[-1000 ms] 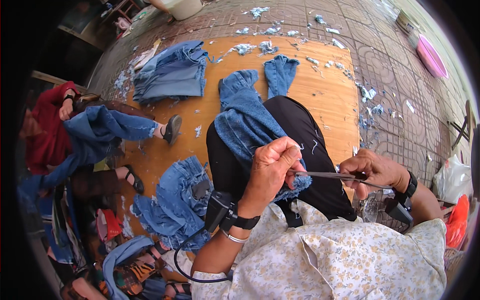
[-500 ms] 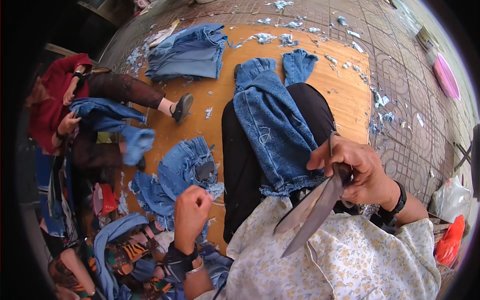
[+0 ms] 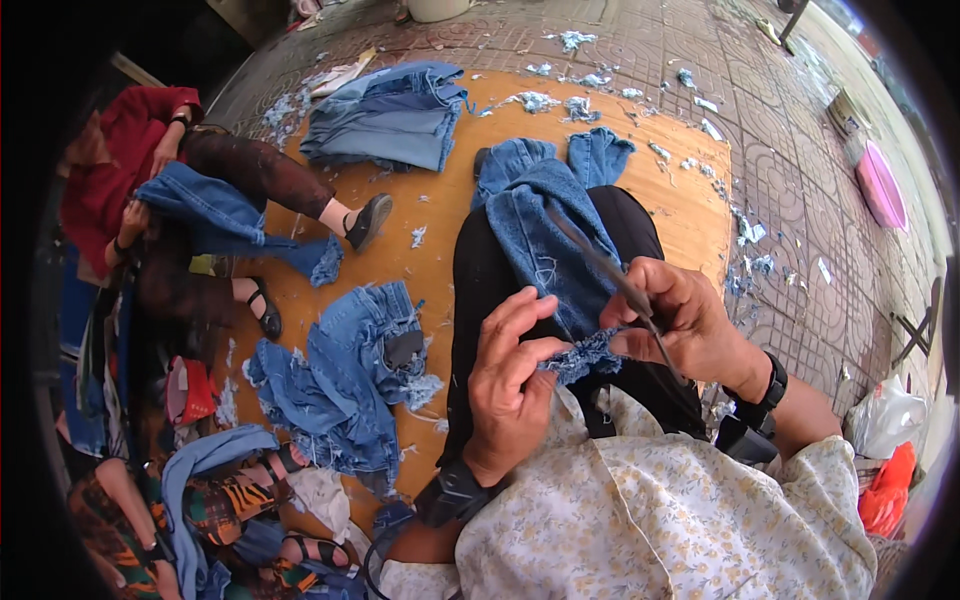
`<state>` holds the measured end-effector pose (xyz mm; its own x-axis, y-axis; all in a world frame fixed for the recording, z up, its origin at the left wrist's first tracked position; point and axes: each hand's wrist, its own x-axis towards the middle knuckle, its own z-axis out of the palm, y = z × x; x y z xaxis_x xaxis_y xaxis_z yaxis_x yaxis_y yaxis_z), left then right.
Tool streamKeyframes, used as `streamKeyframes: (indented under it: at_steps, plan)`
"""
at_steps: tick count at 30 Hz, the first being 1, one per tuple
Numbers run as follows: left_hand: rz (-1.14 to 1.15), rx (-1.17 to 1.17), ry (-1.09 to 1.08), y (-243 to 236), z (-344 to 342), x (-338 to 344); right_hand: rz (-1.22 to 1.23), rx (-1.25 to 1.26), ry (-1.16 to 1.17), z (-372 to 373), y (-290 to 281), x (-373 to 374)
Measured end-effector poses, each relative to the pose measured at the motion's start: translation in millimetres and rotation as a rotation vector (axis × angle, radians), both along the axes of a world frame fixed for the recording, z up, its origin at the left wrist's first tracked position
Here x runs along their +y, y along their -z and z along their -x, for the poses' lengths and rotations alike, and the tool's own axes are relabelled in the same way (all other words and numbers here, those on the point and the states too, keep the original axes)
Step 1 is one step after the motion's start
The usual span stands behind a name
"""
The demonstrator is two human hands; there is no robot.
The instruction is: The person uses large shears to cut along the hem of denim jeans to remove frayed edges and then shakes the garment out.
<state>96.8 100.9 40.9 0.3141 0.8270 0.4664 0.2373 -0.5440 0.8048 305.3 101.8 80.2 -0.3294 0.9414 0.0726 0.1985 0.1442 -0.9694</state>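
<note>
A pair of blue jeans [image 3: 555, 225] lies across my dark-trousered knees, one leg end toward me with a ragged, fringed hem. My left hand [image 3: 508, 390] pinches the left end of that hem between thumb and forefinger, the other fingers raised. In my right hand [image 3: 680, 320] is a pair of large dark scissors [image 3: 604, 265], the blades pointing away from me over the denim. The right thumb and fingertips also touch the hem's right end. My fingers hide part of the scissors' handles.
Other jeans lie on the wooden board [image 3: 690, 230], including a frayed pair [image 3: 355, 360] at my left. A person in a red top [image 3: 140, 135] sits at left holding denim; another person's legs show lower left. Thread scraps litter the paving. A pink basin [image 3: 880, 187] stands far right.
My left hand has come right onto the hem. My right hand has moved in to meet it, and the scissors have swung from pointing toward me to pointing away.
</note>
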Motion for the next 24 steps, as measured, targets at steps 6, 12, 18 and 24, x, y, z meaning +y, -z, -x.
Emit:
streamKeyframes:
  at_steps: [6, 12, 18, 24]
  plan:
    - [0.916, -0.764, 0.402, -4.4, 2.1, 18.3, 0.236, 0.366, 0.078, 2.2, 12.7, -3.5]
    - [0.962, -0.628, 0.346, 1.5, 7.0, 16.7, 0.133, 0.443, 0.158, 6.0, 11.2, -1.3]
    - [0.862, -0.557, 0.294, -2.6, -0.7, 12.1, -0.077, 0.048, 0.084, 9.6, -8.0, 4.8]
    - [0.791, -0.53, 0.265, 3.4, -4.5, 9.4, 0.003, 0.136, 0.149, 20.5, -1.7, 5.6]
